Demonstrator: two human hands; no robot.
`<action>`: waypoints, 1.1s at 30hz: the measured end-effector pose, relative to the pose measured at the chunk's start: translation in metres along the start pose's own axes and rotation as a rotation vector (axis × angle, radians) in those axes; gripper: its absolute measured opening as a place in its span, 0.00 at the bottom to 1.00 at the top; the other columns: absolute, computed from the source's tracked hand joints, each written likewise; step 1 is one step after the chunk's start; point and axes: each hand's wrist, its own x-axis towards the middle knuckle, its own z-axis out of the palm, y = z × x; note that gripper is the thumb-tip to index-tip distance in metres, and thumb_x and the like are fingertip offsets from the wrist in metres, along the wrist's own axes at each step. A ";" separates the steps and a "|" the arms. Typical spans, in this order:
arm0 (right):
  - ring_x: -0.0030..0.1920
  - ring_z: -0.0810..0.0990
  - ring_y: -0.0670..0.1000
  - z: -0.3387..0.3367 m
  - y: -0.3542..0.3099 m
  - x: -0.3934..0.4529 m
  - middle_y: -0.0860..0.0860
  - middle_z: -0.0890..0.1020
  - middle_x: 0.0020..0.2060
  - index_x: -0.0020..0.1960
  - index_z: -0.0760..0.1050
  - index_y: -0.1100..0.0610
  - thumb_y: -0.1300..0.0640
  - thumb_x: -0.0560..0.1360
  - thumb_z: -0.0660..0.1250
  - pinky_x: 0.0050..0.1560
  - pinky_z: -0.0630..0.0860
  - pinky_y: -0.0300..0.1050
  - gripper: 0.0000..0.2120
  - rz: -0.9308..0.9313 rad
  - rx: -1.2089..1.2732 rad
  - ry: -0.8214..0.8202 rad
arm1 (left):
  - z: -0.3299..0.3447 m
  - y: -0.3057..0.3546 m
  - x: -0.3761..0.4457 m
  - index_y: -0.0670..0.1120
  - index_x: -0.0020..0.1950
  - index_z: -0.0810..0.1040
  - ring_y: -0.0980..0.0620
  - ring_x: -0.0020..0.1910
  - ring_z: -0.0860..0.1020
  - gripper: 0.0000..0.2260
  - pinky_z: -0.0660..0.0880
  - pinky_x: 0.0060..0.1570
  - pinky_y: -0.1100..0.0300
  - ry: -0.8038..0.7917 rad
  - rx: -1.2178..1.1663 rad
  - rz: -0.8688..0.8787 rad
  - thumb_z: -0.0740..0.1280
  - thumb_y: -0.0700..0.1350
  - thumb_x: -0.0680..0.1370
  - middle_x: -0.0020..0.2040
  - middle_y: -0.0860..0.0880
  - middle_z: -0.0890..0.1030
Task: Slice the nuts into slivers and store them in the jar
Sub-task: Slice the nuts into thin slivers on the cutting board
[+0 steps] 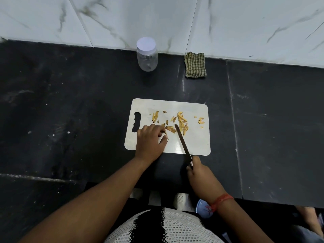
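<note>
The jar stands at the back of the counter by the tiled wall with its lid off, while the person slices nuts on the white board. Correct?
Not quite. The head view shows the jar with its white lid still on. The rest holds: it stands by the wall, nuts on the cutting board.

Black stone counter (70, 111); white marble-tile wall (245, 23).

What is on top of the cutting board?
Nut slivers, the left hand pinching a piece, and the knife blade. Anything under the hand is hidden.
</note>
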 end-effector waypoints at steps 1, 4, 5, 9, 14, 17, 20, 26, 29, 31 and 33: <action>0.36 0.77 0.55 -0.003 -0.001 0.001 0.54 0.79 0.39 0.51 0.62 0.54 0.58 0.81 0.57 0.30 0.65 0.43 0.04 0.008 0.012 0.006 | -0.001 0.000 -0.001 0.51 0.54 0.79 0.51 0.49 0.74 0.08 0.67 0.55 0.51 0.006 0.018 0.013 0.67 0.50 0.77 0.47 0.54 0.78; 0.33 0.75 0.50 -0.011 -0.003 0.006 0.52 0.76 0.36 0.51 0.62 0.55 0.58 0.82 0.57 0.28 0.64 0.38 0.04 0.031 0.054 0.008 | -0.001 0.000 -0.003 0.51 0.56 0.80 0.49 0.49 0.74 0.09 0.69 0.53 0.50 0.027 0.119 0.095 0.68 0.51 0.77 0.49 0.50 0.78; 0.33 0.75 0.49 -0.014 -0.004 0.008 0.51 0.76 0.35 0.51 0.62 0.55 0.58 0.82 0.57 0.28 0.64 0.38 0.04 0.033 0.063 0.014 | -0.001 0.000 -0.003 0.52 0.56 0.80 0.49 0.49 0.74 0.09 0.69 0.52 0.49 0.030 0.155 0.128 0.69 0.51 0.77 0.49 0.50 0.77; 0.35 0.76 0.49 -0.018 -0.007 0.013 0.51 0.76 0.36 0.50 0.63 0.55 0.56 0.82 0.58 0.29 0.66 0.39 0.04 0.013 0.071 0.038 | -0.007 -0.003 0.001 0.52 0.54 0.81 0.48 0.50 0.74 0.08 0.70 0.52 0.48 0.044 0.189 0.161 0.69 0.49 0.76 0.50 0.50 0.76; 0.34 0.76 0.50 -0.021 -0.011 0.018 0.51 0.76 0.35 0.47 0.62 0.54 0.55 0.81 0.58 0.29 0.66 0.41 0.06 0.019 0.106 0.068 | -0.014 -0.007 0.010 0.51 0.57 0.82 0.48 0.50 0.73 0.10 0.68 0.52 0.49 0.062 0.199 0.236 0.69 0.46 0.76 0.50 0.50 0.76; 0.34 0.76 0.51 -0.024 -0.015 0.020 0.51 0.76 0.35 0.47 0.63 0.54 0.56 0.81 0.58 0.29 0.67 0.42 0.06 0.013 0.128 0.073 | -0.012 0.000 0.017 0.51 0.57 0.82 0.48 0.50 0.73 0.09 0.69 0.52 0.49 0.058 0.266 0.310 0.69 0.49 0.78 0.51 0.50 0.76; 0.35 0.77 0.51 -0.027 -0.017 0.020 0.51 0.77 0.36 0.48 0.64 0.54 0.55 0.81 0.58 0.33 0.70 0.46 0.05 0.005 0.129 0.076 | -0.009 0.005 0.022 0.51 0.53 0.82 0.48 0.50 0.72 0.07 0.69 0.51 0.49 0.068 0.322 0.331 0.71 0.49 0.76 0.52 0.50 0.76; 0.35 0.77 0.52 -0.030 -0.014 0.019 0.51 0.77 0.37 0.48 0.64 0.55 0.55 0.81 0.59 0.34 0.71 0.46 0.05 0.024 0.153 0.091 | -0.009 0.004 0.021 0.48 0.47 0.81 0.48 0.51 0.72 0.10 0.69 0.54 0.49 0.042 0.351 0.329 0.68 0.54 0.78 0.53 0.50 0.77; 0.35 0.77 0.51 -0.030 -0.015 0.019 0.51 0.77 0.36 0.49 0.64 0.54 0.55 0.82 0.59 0.32 0.71 0.45 0.05 0.024 0.158 0.090 | -0.009 0.004 0.019 0.48 0.46 0.80 0.49 0.52 0.72 0.11 0.69 0.55 0.49 0.046 0.348 0.251 0.67 0.55 0.78 0.52 0.50 0.77; 0.35 0.77 0.51 -0.031 -0.015 0.020 0.51 0.78 0.36 0.49 0.65 0.55 0.55 0.82 0.59 0.33 0.72 0.46 0.05 0.021 0.165 0.096 | -0.009 0.006 0.021 0.48 0.47 0.80 0.48 0.52 0.73 0.10 0.69 0.54 0.49 0.075 0.327 0.217 0.68 0.55 0.78 0.53 0.50 0.77; 0.36 0.78 0.52 -0.032 -0.015 0.021 0.51 0.78 0.37 0.50 0.65 0.56 0.55 0.81 0.59 0.34 0.73 0.47 0.05 0.031 0.190 0.107 | -0.009 0.009 0.023 0.49 0.52 0.80 0.48 0.52 0.73 0.10 0.69 0.53 0.49 0.090 0.311 0.254 0.69 0.54 0.77 0.54 0.49 0.77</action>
